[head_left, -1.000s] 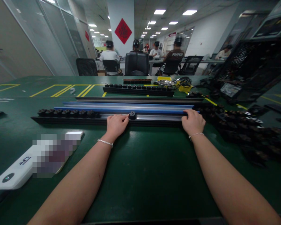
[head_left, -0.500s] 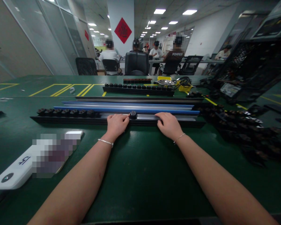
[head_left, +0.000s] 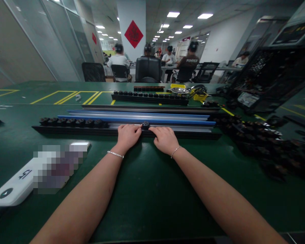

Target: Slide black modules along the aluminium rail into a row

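Note:
A small black block (head_left: 145,125) sits on a long black rail (head_left: 73,130) with a silvery channel, lying across the table before me. From the left, my left hand (head_left: 129,135) bends over the rail, its fingers closed and its fingertips against the block. My right hand (head_left: 165,138) is at the block's other side, index finger reaching to it and thumb tucked low at the rail's front. Between them the two hands hold the block; their exact grip is partly hidden. Several similar black blocks (head_left: 71,122) stand in a row along the rail's left part.
Behind are blue-edged rails (head_left: 132,117) and a dark rail (head_left: 147,108). Farther back lies another filled rail (head_left: 149,98), near a metal bowl (head_left: 180,90). Loose black parts (head_left: 264,142) are heaped right. A white device (head_left: 15,186) lies left. People (head_left: 118,59) sit beyond the table.
My right hand has slid left along the rail up to the small black block. My left hand has stayed almost in place beside the block.

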A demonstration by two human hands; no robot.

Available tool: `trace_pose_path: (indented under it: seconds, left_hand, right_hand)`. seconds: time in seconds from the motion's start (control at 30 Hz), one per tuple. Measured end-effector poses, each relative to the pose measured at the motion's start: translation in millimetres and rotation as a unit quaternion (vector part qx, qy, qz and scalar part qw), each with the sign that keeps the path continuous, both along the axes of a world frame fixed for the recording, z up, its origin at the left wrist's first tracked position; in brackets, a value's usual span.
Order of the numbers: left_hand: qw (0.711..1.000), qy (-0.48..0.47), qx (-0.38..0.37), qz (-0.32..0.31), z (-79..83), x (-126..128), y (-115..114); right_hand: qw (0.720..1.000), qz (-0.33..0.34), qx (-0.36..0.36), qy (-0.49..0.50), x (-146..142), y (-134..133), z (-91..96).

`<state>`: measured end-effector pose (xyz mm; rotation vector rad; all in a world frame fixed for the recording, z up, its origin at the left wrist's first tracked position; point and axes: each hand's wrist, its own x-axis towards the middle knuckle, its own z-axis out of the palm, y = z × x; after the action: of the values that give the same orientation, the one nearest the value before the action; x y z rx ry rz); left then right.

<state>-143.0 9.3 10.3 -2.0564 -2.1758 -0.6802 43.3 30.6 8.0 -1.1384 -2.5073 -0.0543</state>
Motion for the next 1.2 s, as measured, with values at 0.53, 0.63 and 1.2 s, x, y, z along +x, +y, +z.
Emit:
trace_pose_path:
  seconds: [0.53, 0.63, 1.2]
  left_hand:
    - [1.000, 0.000, -0.004, -0.003, -0.5, 0.5, 0.1]
    - [1.000, 0.004, -0.003, -0.002, -1.3, 0.6, 0.3]
    - [1.000, 0.020, 0.005, -0.009, -2.6, -0.3, 0.2]
  right_hand:
    - [1.000, 0.002, 0.009, -0.026, 3.4, 1.6, -1.5]
    - [0.999, 0.007, 0.012, -0.029, 4.2, 2.4, -1.3]
    - [0.999, 0.014, 0.013, -0.026, 8.3, 3.3, 1.5]
